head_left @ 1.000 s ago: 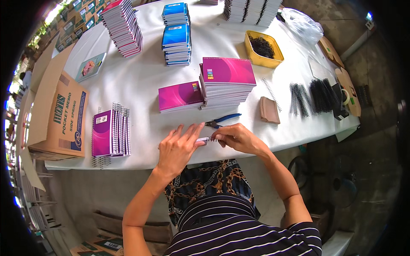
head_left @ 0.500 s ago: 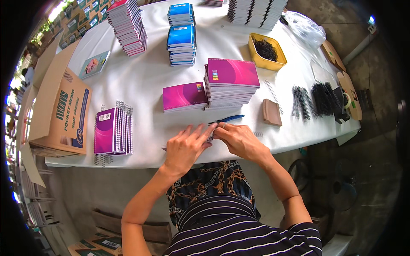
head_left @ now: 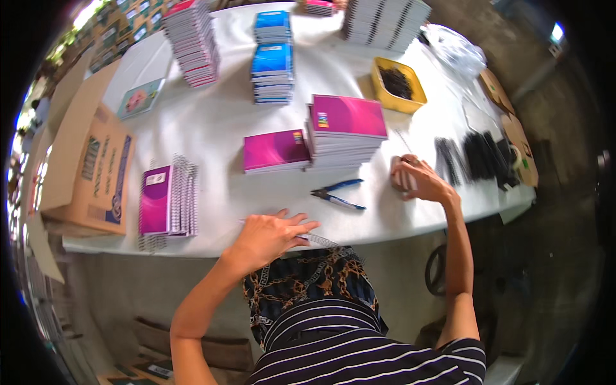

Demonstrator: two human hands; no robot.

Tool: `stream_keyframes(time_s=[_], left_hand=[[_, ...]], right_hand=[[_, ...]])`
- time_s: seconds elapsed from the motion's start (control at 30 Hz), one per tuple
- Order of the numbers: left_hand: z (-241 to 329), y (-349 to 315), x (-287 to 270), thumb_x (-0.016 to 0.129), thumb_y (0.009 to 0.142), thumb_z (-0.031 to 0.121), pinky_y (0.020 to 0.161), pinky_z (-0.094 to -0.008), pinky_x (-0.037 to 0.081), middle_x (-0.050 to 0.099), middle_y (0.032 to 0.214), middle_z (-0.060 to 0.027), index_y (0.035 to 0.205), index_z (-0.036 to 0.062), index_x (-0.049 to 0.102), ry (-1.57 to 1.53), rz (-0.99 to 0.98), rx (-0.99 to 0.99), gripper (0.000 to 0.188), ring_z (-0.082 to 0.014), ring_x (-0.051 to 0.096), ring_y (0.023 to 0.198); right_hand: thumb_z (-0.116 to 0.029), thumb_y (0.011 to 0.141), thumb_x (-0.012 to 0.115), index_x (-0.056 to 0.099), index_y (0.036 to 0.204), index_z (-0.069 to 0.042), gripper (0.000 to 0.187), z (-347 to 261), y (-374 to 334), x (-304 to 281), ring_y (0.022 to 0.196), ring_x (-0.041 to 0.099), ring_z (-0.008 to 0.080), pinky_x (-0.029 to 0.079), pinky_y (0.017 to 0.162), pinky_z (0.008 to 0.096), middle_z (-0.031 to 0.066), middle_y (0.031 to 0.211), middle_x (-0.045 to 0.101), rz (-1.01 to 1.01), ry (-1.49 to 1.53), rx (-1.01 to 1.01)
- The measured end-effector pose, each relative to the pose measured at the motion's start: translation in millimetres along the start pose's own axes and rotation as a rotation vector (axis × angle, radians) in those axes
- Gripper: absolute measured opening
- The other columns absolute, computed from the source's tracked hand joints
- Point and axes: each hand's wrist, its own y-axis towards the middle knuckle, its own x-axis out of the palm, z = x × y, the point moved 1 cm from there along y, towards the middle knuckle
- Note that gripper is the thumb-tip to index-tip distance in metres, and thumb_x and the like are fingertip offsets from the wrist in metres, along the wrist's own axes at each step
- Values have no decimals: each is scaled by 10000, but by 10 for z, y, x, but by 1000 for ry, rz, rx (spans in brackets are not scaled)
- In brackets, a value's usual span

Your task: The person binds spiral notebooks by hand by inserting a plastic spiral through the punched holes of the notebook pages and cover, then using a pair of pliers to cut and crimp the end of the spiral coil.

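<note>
Near the table's front edge, my left hand (head_left: 268,239) presses down on a small notebook that it mostly hides. From under the fingers a thin wire coil (head_left: 323,241) sticks out to the right, past the table edge and over my lap. Further right, my right hand (head_left: 423,181) closes around a small brown block (head_left: 400,178); blur hides its details. Between the hands lie blue-handled pliers (head_left: 343,186), their jaws pointing left. Beyond the pliers, uncoiled magenta notebooks stand in a low stack (head_left: 276,151) and a taller stack (head_left: 350,115).
At the left are an open cardboard box (head_left: 96,173) and coil-bound purple notebooks (head_left: 156,202). Blue (head_left: 272,61) and red-topped notebook stacks (head_left: 192,48) stand at the back. To the right are a yellow tub (head_left: 416,99) of black pieces, dark coils (head_left: 478,157) and a plastic bag (head_left: 454,51).
My right hand has left the notebook and moved right onto the brown block. The left hand has shifted slightly nearer to me with the notebook; the pliers are now in full view.
</note>
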Motion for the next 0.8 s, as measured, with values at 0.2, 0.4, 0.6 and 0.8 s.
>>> stream_keyframes(time_s=[0.2,0.4,0.6,0.8], left_hand=[[-38,-76,121,622,849,525,834,-374,582,678,1224,18,1442,294,484,164,47,-37,652,-232,682,1024],[-159,-310,71,604,818,587,645,-342,589,697,1144,15,1403,251,536,123,60,-137,678,-198,694,895],[-239,-186,77,599,804,616,592,-336,578,724,1058,32,1336,236,610,116,149,-97,654,-193,705,884],[-273,-143,82,624,808,594,605,-342,583,723,1046,31,1327,231,618,144,179,-128,633,-197,706,905]], right_hand=[[-26,463,911,454,1429,-100,1072,345,-36,84,1257,500,376,421,1062,431,162,1363,519,80,146,-239],[-362,802,723,555,1324,33,676,-505,-142,-332,1269,534,336,365,1094,426,209,1355,571,99,670,-182],[-526,876,673,574,1350,10,722,-1559,408,-39,1194,580,343,438,1004,415,246,1290,609,-306,745,-555],[-306,901,655,655,1267,-15,468,-1777,679,133,1097,624,316,466,956,401,214,1247,643,-324,728,-495]])
